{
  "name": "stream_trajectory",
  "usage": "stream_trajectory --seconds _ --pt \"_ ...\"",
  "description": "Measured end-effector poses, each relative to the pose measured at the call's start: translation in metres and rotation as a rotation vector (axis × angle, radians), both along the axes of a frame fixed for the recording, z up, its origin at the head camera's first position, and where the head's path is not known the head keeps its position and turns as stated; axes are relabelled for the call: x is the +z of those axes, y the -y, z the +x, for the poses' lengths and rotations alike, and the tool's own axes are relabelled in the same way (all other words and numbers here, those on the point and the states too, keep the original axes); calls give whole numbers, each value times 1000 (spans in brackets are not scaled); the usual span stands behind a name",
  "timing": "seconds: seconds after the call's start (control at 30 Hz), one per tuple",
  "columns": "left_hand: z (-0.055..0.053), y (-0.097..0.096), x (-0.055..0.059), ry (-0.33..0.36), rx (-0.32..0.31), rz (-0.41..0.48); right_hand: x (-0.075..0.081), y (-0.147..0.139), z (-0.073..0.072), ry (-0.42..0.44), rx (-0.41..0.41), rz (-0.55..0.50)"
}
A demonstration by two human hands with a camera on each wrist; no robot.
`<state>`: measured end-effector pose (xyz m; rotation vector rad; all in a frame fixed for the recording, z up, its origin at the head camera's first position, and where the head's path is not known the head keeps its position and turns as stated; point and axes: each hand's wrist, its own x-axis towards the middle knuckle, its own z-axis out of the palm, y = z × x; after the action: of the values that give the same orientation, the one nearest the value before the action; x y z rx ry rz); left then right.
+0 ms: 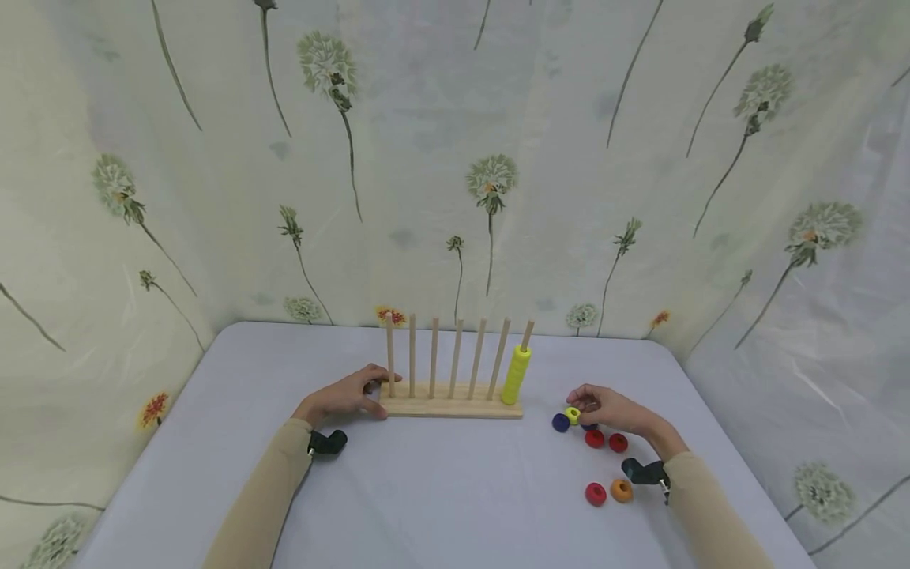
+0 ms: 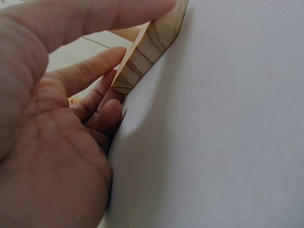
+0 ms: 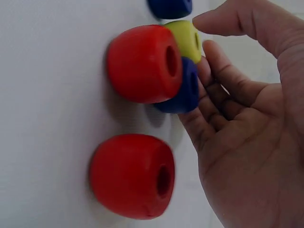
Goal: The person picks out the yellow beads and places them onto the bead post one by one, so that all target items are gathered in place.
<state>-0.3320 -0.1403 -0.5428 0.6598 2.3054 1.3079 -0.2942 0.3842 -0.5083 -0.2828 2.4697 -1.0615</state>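
Observation:
A wooden peg rack stands on the table, with several upright pegs in a row. Yellow beads are stacked on its rightmost peg. My left hand grips the rack's left end, its thumb at the front and fingers behind. My right hand hovers over a cluster of loose beads, thumb and forefinger parted close by a loose yellow bead. Around that bead lie a blue bead, another blue bead partly hidden, and a red bead.
Another red bead lies below my right hand. Nearer the front, a red bead and an orange bead sit side by side. A white cloth covers the table; a flower-printed curtain hangs behind it.

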Motion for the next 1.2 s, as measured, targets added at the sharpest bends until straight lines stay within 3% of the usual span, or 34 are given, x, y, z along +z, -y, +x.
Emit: stream_trajectory --seconds 0.4,0.7,0.83,1.0,1.2 --pt "1 -1 2 9 12 5 -15 0 -3 -4 -33 31" --pt "1 0 3 -5 10 -14 -10 4 -1 -58 -49 43" --pt "2 0 4 -6 12 -23 -13 2 0 -112 -99 74" --pt "1 -1 3 -2 19 -23 -5 3 3 -194 -149 75" --pt "2 0 5 -17 4 -12 19 7 7 -293 -175 67"
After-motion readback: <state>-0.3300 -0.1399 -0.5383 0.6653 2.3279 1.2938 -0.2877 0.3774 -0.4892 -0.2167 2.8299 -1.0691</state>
